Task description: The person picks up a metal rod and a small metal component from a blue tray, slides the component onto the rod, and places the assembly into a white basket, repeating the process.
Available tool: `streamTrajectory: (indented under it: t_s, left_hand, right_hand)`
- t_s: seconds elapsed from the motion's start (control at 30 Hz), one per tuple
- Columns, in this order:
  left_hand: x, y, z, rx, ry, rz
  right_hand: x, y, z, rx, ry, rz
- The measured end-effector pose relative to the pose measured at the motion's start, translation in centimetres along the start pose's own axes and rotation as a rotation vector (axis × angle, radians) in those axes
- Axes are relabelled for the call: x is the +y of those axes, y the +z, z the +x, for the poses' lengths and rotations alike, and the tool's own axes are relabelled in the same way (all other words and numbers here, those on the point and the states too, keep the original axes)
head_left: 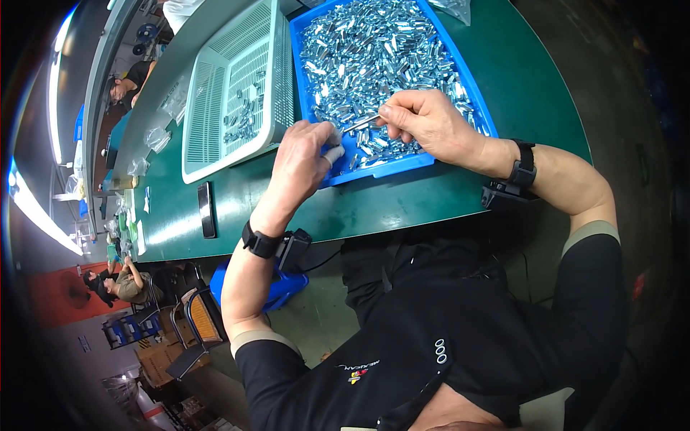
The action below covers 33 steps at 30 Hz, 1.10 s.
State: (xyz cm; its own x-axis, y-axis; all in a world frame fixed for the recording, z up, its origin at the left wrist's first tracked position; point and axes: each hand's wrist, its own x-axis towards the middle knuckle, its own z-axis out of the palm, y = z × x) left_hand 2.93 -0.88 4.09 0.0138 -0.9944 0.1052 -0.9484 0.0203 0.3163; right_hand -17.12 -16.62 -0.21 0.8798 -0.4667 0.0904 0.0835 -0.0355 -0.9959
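In front of me a shallow blue tray (402, 167) is heaped with small shiny metal parts (381, 57). My right hand (438, 128) is closed over the tray's near part, pinching a thin metal rod (363, 123) that slants down to the left. At the rod's far end is my left hand (303, 154), its fingers curled together above the tray's near left corner. White coverings show on some of its fingertips. Whatever those fingers hold is hidden. Left of the tray stands a pale green slotted basket (279, 93) with a smaller pile of metal parts inside.
A dark phone-like slab (207, 210) lies on the green table (345, 215) near its front edge. Clear plastic bags (157, 138) rest beyond the basket. Other people sit at the far left, one (133, 80) across the table. A blue stool (284, 289) stands below the table edge.
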Motion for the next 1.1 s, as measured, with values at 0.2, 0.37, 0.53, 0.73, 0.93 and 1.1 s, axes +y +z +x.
streamTrajectory:
  t_s: [0.2, 0.37, 0.53, 0.73, 0.93, 1.1]
  left_hand:
    - [-0.4, 1.5, 0.6, 0.044, 0.044, 0.091]
    - [-0.2, 1.3, 0.1, 0.040, -0.004, 0.017]
    - [0.4, 1.4, -0.9, 0.170, -0.114, -0.166]
    - [2.0, 0.3, -0.6, 0.175, -0.044, -0.190]
    - [2.3, -0.2, -0.1, 0.204, 0.067, -0.086]
    - [3.8, 0.0, 1.0, 0.195, 0.214, 0.011]
  right_hand:
    - [-0.1, 0.0, 0.1, -0.025, 0.003, -0.020]
    - [0.2, -0.1, 0.1, -0.017, -0.016, -0.077]
    - [0.7, -0.1, 0.3, -0.010, -0.004, -0.179]
    - [0.4, 0.0, 0.1, -0.014, 0.002, -0.202]
    - [0.5, 0.2, 0.1, -0.031, -0.048, -0.203]
    - [-0.2, -0.1, -0.3, -0.125, 0.045, -0.187]
